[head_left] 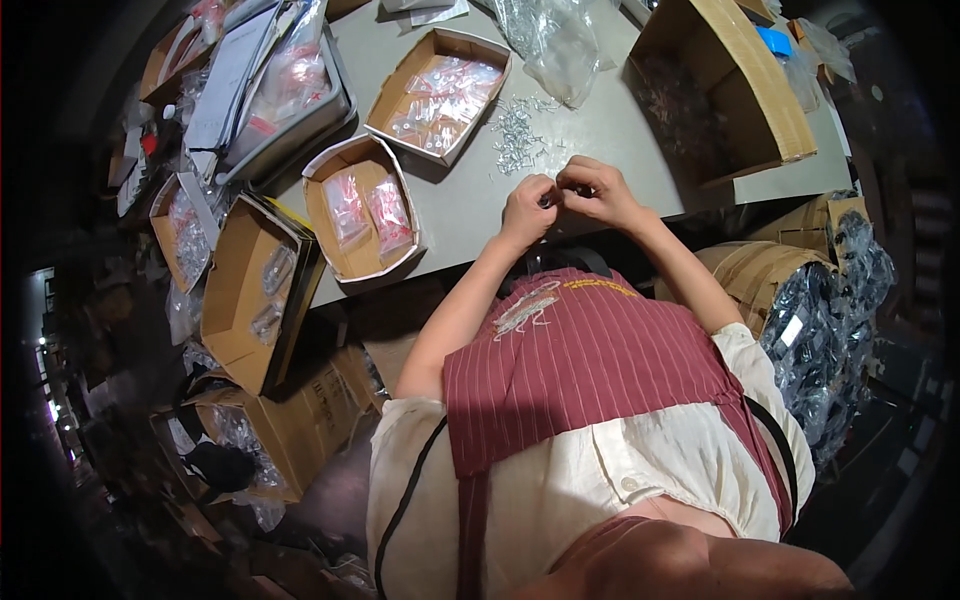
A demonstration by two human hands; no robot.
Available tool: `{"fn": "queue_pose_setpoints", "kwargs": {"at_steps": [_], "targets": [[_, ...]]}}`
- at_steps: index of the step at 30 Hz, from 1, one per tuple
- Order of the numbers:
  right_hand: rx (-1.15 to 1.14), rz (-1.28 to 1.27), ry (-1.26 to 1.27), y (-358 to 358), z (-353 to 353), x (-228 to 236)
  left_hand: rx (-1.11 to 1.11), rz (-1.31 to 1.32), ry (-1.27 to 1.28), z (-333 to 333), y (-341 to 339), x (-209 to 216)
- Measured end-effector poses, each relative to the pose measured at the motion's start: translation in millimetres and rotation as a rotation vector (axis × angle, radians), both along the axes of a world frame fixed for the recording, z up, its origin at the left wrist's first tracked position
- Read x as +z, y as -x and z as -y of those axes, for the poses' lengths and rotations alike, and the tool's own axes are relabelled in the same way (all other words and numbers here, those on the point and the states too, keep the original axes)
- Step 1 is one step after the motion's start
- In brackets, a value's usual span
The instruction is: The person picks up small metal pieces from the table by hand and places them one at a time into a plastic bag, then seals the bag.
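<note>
My left hand [527, 207] and my right hand [598, 189] meet close together over the near edge of the grey table [610, 130]. Their fingertips pinch something very small between them; I cannot tell what it is. Just beyond the hands lies a loose pile of small silvery metal parts [518, 135]. A clear plastic bag [555, 45] lies behind that pile.
Two open cardboard boxes [362, 207] [440, 92] with small red-printed packets stand left of the hands. A large brown carton [722, 85] stands at the right. More cartons [245, 290], grey trays [290, 90] and bags of parts [820, 330] crowd both sides.
</note>
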State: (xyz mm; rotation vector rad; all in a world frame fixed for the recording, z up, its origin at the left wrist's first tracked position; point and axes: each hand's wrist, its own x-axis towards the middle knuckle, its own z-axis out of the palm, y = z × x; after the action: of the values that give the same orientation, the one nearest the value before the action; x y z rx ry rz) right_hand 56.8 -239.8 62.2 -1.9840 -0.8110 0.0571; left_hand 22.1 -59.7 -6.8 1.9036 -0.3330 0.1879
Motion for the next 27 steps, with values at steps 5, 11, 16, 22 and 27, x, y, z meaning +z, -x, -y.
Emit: {"fn": "queue_pose_setpoints", "kwargs": {"at_steps": [5,11,16,22,27], "targets": [[0.055,0.038,-0.002,4.7,-7.1,6.6,-0.015,0.002,0.093,0.7,2.4,5.1],[0.113,0.154,0.043,4.6,-11.3,7.2,-0.017,0.015,0.089,-0.9,2.2,-0.9],[0.081,0.115,0.055,2.6,-8.3,3.3,-0.009,-0.028,0.124,-2.1,1.7,1.7],[-0.339,0.056,0.303,-31.9,7.5,-16.8,-0.012,-0.036,0.077,-0.4,0.6,12.9],[-0.381,0.152,0.538,-48.4,1.4,-23.9,0.005,-0.049,0.058,-2.0,-0.1,9.0]]}}
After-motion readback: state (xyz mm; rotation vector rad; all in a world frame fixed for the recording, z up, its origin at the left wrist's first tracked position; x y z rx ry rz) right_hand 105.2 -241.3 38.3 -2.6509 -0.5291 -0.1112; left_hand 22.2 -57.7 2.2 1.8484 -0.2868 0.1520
